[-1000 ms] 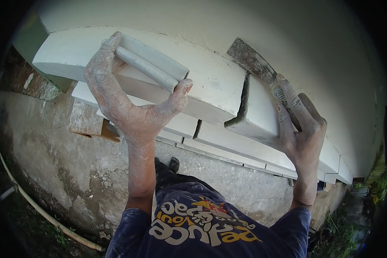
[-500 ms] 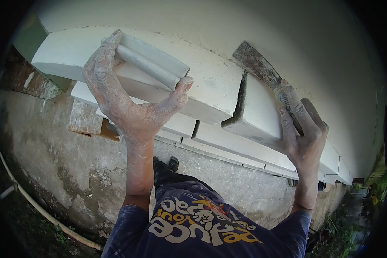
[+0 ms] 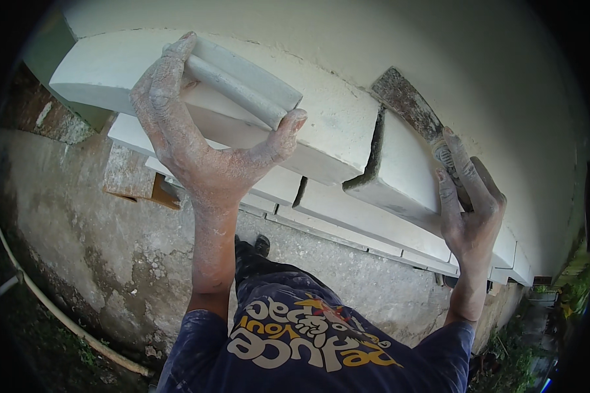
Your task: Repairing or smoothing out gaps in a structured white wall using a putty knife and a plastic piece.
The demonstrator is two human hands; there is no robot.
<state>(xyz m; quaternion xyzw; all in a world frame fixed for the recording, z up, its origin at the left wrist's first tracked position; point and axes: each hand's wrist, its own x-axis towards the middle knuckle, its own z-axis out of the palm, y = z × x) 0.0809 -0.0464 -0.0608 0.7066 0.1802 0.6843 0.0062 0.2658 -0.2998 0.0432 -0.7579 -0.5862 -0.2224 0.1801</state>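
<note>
My left hand (image 3: pixel 196 144), coated in white dust, grips a pale grey, ridged bar (image 3: pixel 242 82) by its two ends between fingers and thumb, over the top ledge of a stepped white moulding (image 3: pixel 328 137). My right hand (image 3: pixel 472 203) is closed on a putty knife (image 3: pixel 406 98) with a dirty metal blade, its tip against the pale wall (image 3: pixel 439 46) just above the moulding. A dark vertical gap cuts the ledge just left of the blade.
Lower moulding steps run below my hands. Under them lie the stained concrete ground (image 3: pixel 111 262), a brown board (image 3: pixel 157 190) and a pipe (image 3: pixel 72 324) at the left. My legs and feet show below. Plants (image 3: pixel 511 347) stand at the right.
Both hands, with the bar and knife in them, have shifted slightly to the right. The left has also risen a little and the knife has moved slightly down.
</note>
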